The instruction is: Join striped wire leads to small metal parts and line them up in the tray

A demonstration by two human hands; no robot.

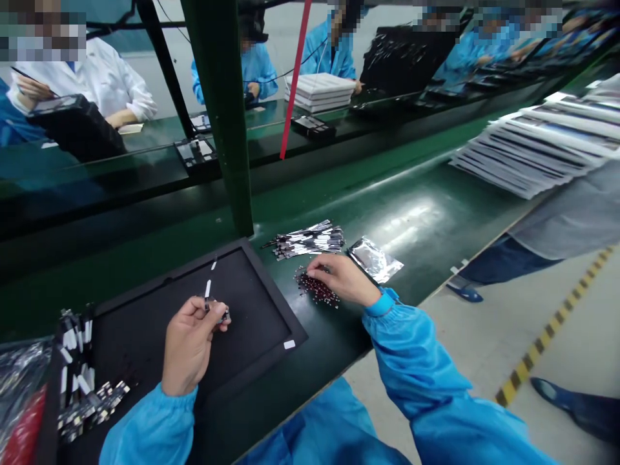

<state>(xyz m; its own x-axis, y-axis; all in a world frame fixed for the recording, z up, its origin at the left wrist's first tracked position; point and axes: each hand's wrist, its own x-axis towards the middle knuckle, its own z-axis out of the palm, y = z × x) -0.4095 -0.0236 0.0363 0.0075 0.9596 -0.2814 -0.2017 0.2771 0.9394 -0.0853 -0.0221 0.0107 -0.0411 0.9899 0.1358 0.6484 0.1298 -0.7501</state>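
My left hand (191, 342) is closed on a small flex cable part (208, 289) with a white strip, held above the black tray (261, 290). My right hand (346, 278) has its fingertips pinched at the edge of a pile of tiny dark red pieces (320, 290); whatever is between them is too small to make out. Behind that pile lies a bundle of black and white strips (310, 239). A silvery bag (375, 258) rests just beyond my right wrist. More flex cable parts (92, 403) are heaped at the tray's left side.
A green post (217, 116) rises behind the tray. Plastic bags (24, 400) lie at the far left. Stacked white sheets (542, 145) stand at the right, near a person's legs. Several people work across the bench.
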